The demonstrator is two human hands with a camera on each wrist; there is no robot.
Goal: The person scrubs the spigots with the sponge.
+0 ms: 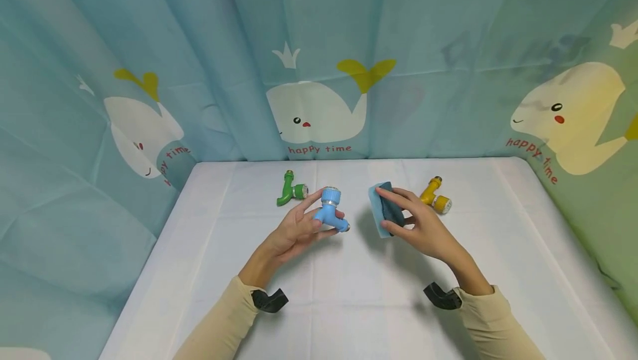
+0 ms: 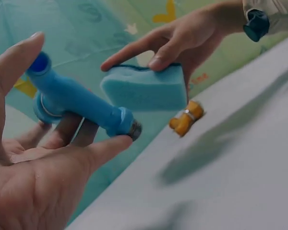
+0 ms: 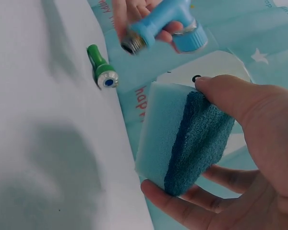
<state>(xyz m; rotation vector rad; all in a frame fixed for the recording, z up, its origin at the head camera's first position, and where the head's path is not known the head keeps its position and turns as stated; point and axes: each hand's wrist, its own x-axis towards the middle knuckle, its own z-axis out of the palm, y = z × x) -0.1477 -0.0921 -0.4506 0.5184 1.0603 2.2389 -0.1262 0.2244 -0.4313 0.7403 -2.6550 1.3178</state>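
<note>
- Two bare hands show near the middle of the head view, each holding one thing.
- The left hand, left of centre, holds one blue tap between thumb and fingers; the tap's ribbed knob is uppermost and its threaded end points to the lower right.
- The right hand, right of centre, grips one sponge by its edges; it has two layers, one pale blue and one dark teal scouring layer.
- Blue tap and sponge are apart, with a gap between them.
- Two more taps lie on the one white-covered table, making three: a green tap above the left hand, and a yellow tap partly hidden behind the right hand.
- Two beige sleeves enter from the bottom edge, with two dark straps, one at each wrist.
- Three whole whales cross the blue-green curtain in the upper frame, each above one red "happy time".
</note>
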